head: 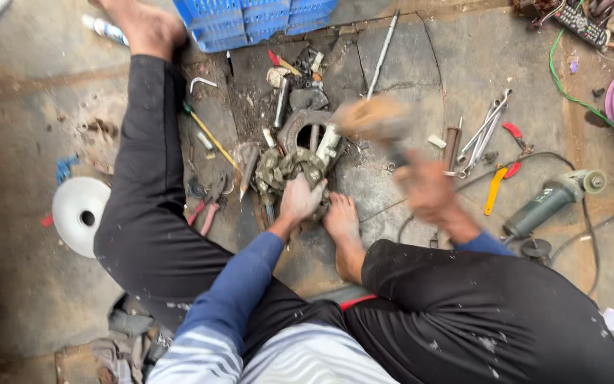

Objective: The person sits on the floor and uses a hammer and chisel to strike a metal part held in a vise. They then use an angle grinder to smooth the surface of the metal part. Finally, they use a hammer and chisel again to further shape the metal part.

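I sit on the ground with a round motor winding, wrapped in dull coils, in front of me. My left hand presses down on its near edge. A bare foot rests right beside that hand. My right hand grips the handle of a wooden-headed mallet, which is blurred with motion above and to the right of the winding. A white tube stands against the winding's far side, next to a grey metal housing.
Spanners, red pliers, a yellow tool and an angle grinder lie to the right. A yellow-handled screwdriver, a white round cover and a blue crate are to the left and far side.
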